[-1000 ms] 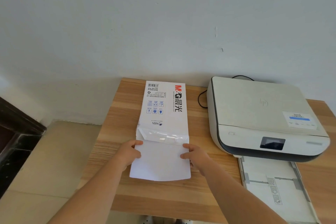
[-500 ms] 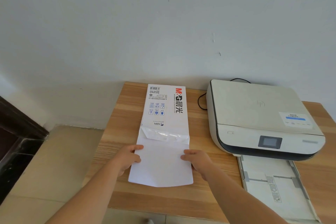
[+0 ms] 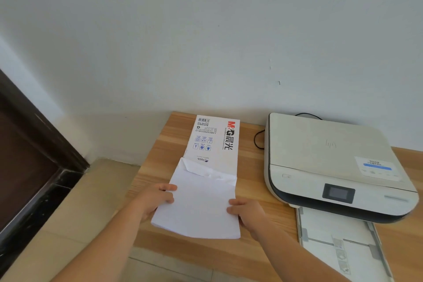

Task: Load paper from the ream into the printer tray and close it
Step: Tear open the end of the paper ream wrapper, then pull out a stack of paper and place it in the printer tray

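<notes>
Paper [image 3: 201,204] sits between our two hands, a white stack drawn partway out of the torn near end of the ream [image 3: 214,142], its far edge still tucked under the ragged wrapper flap. Our left hand [image 3: 153,199] grips the stack's left edge, thumb on top and fingers curled beneath it. Our right hand [image 3: 246,209] pinches the right edge in the same way, thumb lying on the top sheet. The near edge of the stack bows a little and lies skewed toward 7 o'clock on the wooden table [image 3: 158,158]. The ream itself lies flat, running from the middle of the table toward 12 o'clock, its printed wrapper facing up. At 3 o'clock from the ream stands the printer [image 3: 325,158], white with a dark band and a small screen on its front, well apart from the paper. Its tray [image 3: 341,245] is pulled out toward 5 o'clock and stands open. A black cable [image 3: 257,139] loops on the table between ream and printer, near the wall [image 3: 206,41].
</notes>
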Demonstrator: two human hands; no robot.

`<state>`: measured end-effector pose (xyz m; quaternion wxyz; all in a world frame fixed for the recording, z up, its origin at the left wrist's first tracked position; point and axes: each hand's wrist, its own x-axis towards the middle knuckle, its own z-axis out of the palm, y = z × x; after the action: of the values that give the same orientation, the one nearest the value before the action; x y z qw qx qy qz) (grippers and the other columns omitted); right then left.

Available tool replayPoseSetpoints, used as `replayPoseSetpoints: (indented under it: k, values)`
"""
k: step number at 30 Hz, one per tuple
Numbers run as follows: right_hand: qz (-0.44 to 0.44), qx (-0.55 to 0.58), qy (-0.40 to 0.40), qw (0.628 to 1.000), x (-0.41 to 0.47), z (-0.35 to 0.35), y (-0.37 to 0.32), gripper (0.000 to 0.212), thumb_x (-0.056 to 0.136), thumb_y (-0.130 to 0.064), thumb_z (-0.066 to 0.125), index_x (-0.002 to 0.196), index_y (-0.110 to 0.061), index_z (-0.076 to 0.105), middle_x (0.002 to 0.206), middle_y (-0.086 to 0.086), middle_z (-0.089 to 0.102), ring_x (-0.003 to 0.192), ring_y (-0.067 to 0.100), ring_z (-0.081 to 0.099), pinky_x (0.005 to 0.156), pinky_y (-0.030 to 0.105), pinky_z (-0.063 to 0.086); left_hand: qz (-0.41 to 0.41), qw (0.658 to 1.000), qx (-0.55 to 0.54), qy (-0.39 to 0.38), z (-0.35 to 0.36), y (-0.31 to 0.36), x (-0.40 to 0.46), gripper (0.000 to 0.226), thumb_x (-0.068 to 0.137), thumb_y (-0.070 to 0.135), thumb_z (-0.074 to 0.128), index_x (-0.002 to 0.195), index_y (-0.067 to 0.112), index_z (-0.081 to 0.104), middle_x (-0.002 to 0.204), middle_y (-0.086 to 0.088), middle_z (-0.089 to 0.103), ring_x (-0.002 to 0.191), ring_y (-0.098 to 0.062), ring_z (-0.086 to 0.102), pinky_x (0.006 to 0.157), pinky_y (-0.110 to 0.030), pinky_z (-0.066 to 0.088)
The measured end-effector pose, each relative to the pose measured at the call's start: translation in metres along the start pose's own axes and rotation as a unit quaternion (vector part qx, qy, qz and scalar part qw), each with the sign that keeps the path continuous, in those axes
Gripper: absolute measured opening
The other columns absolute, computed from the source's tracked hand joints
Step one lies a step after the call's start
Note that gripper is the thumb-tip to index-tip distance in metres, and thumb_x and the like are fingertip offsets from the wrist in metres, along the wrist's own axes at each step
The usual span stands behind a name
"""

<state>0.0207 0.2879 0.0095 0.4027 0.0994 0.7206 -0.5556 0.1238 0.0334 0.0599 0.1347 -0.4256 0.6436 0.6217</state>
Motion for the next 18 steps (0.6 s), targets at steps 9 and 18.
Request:
replayPoseSetpoints:
  k: [9, 18]
  values:
    - [-0.004, 0.069, -0.051, 0.996, -0.034, -0.007, -0.010, 0.021, 0.081, 0.004, 0.069, 0.099, -0.005, 0.067, 0.107, 0.015, 0.068, 0.100, 0.031, 0.065, 0.092, 0.042, 0.054, 0.008, 0.999, -0.013, 0.034, 0.000, 0.009, -0.045, 0.024, 0.083, 0.001, 0.064, 0.102, 0.014, 0.070, 0.103, -0.012, 0.070, 0.082, -0.027, 0.069, 0.063, -0.031, 0.054]
    - [-0.029, 0.075, -0.090, 0.993, -0.070, 0.000, -0.027, 0.019, 0.081, 0.008, 0.066, 0.096, -0.004, 0.067, 0.107, 0.015, 0.069, 0.096, 0.027, 0.067, 0.082, 0.034, 0.057, 0.035, 0.998, 0.034, 0.032, -0.021, 0.020, -0.079, 0.028, 0.082, -0.001, 0.065, 0.105, 0.013, 0.069, 0.105, -0.012, 0.070, 0.089, -0.030, 0.070, 0.073, -0.035, 0.055]
